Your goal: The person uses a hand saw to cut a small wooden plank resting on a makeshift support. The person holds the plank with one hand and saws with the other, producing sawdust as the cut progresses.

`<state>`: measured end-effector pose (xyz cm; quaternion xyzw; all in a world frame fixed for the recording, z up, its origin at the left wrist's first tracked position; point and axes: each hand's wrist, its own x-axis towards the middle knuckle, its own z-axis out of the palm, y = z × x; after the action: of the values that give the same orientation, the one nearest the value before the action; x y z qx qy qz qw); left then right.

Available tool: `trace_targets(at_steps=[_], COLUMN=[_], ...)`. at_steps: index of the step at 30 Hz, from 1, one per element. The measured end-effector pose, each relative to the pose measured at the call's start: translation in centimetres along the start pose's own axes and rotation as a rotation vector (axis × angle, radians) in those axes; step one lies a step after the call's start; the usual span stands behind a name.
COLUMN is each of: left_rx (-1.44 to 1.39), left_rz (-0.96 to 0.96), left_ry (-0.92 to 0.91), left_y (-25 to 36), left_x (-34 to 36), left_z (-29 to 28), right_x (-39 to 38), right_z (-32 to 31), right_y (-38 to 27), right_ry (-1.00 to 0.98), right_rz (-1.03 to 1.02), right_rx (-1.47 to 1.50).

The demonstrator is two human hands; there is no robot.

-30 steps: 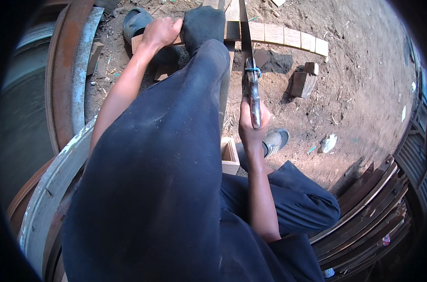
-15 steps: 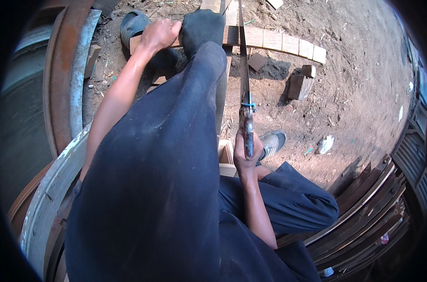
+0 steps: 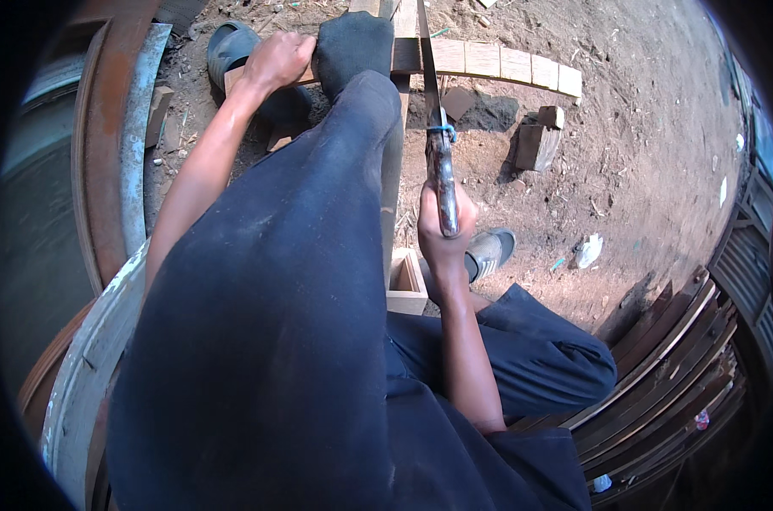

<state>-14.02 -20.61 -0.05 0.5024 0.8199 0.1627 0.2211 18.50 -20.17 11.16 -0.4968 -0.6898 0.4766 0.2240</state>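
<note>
The saw's blade (image 3: 430, 72) is thin metal with a dull sheen; its handle (image 3: 443, 183) looks smooth, glossy and mottled (wood or plastic, I cannot tell). The plank (image 3: 484, 60) is bare, matt wood, and the block (image 3: 535, 147) near it rough wood. The trousers (image 3: 267, 298) and sock (image 3: 352, 49) are matt cloth, the sock fuzzier. The ground (image 3: 650, 153) is rough, dusty earth; the curved frame (image 3: 84, 366) carries flaking pale paint.

Your saw (image 3: 433, 104) runs past the top edge, its blade tip cut off, and its handle hides part of your right hand (image 3: 455, 213). Your left hand's (image 3: 273, 61) fingertips curl out of sight. Your socked foot (image 3: 352, 51) covers the wooden strip's (image 3: 516, 66) middle; your leg (image 3: 259, 298) hides part of the wooden box (image 3: 408, 301).
</note>
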Motion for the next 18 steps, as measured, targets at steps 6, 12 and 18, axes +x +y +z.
trace_targets(at_steps=[6, 12, 18], left_rx=[0.022, -0.003, -0.157], left_rz=[0.025, -0.025, -0.086], left_ry=[0.024, 0.012, -0.069], left_y=[1.0, 1.5, 1.9], left_x=[-0.3, -4.4, -4.5], left_z=[-0.3, 0.2, -0.3], right_x=[4.0, 2.9, 1.7], right_z=[1.6, -1.0, -3.0], right_y=[-1.2, -0.5, -2.6], right_ry=[0.029, 0.068, 0.067], right_rz=[0.052, 0.145, 0.224], right_rx=[0.114, 0.127, 0.148])
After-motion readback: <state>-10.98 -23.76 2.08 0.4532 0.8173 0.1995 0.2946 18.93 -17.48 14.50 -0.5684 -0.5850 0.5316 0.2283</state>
